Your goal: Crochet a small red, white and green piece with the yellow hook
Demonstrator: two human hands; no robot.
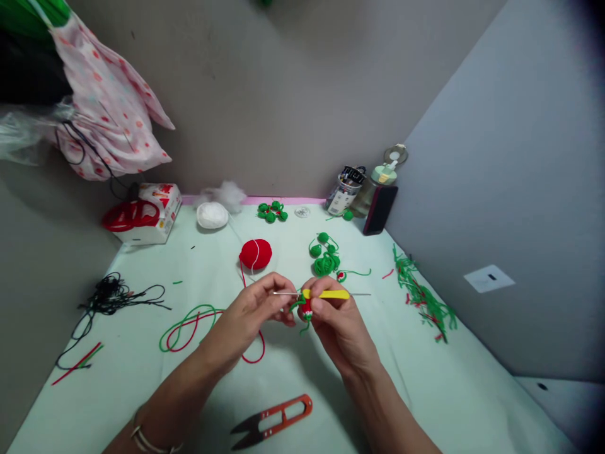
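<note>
Between thumb and fingers my right hand [341, 321] grips a crochet hook [334, 294] with a yellow handle, lying nearly level, its thin metal shaft pointing left. Under the handle, at the same fingertips, is a small crocheted piece [307, 306] in red, white and green, with a green tail hanging down. My left hand [259, 306] is closed, thumb toward fingers, beside the hook's metal end. A green strand [295, 304] runs from the piece to its fingertips. Just beyond my hands lies a red yarn ball [256, 254]. Thread snips [283, 416] with orange handles lie nearest me.
Green yarn [326, 264] with small green balls lies beyond my right hand. A white yarn ball [212, 215], a box [165, 214], a pen holder [343, 195] and a phone [380, 210] stand toward the back. Black cord [106, 295] lies left, yarn scraps [423, 293] right.
</note>
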